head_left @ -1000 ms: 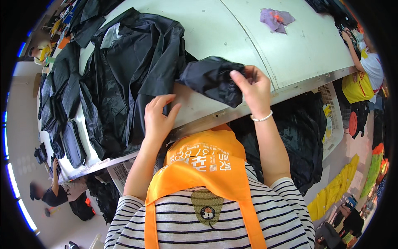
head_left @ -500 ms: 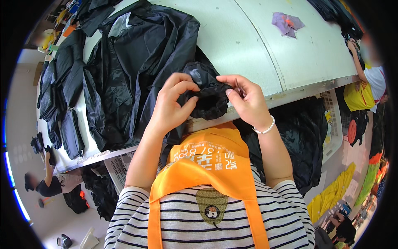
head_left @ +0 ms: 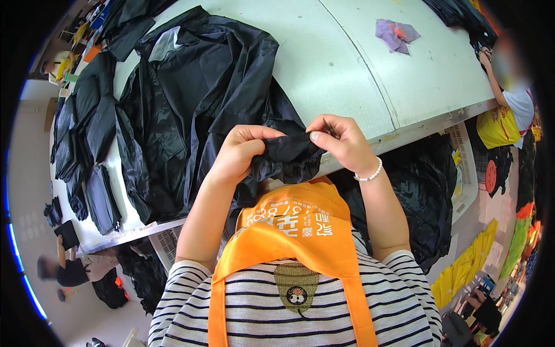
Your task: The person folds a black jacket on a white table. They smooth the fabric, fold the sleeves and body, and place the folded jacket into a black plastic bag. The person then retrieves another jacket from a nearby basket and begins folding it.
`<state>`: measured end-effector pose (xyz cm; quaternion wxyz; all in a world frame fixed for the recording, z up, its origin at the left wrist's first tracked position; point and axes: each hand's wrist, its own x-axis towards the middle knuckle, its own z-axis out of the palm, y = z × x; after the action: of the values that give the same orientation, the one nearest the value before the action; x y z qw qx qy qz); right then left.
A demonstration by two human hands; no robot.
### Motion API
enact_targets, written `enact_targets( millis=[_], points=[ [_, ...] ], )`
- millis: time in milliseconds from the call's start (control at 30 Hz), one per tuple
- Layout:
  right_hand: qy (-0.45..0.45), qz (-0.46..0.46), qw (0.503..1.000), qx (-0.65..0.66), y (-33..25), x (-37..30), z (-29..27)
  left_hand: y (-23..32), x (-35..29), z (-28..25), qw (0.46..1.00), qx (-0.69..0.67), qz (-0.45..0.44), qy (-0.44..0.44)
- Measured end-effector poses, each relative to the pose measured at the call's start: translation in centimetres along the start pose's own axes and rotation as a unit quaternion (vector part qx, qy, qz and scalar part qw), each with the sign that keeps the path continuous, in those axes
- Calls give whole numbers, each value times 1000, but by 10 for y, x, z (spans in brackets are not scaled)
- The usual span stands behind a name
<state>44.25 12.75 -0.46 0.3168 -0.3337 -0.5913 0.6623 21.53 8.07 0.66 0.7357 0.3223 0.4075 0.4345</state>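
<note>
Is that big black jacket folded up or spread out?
Spread out, though rumpled: the jacket lies broad and wrinkled on the table.

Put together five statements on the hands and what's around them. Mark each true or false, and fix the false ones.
1. The left hand and right hand both grip gathered black fabric. True.
2. The left hand is empty. False: it grips the black fabric.
3. A purple scrap lies on the white table. True.
4. That purple scrap lies nearer the person than the hands. False: it lies farther away.
5. The person wears a blue apron. False: an orange apron.
</note>
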Motion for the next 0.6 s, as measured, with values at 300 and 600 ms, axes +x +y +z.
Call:
enact_targets(
  millis=[300,600],
  points=[
    [-39,-26,985,-168,-24,-1,-1,0,10,8,958,284,-29,-1],
    [34,-6,990,-136,-14,6,15,-2,10,8,963,269,-16,-11]
  ],
)
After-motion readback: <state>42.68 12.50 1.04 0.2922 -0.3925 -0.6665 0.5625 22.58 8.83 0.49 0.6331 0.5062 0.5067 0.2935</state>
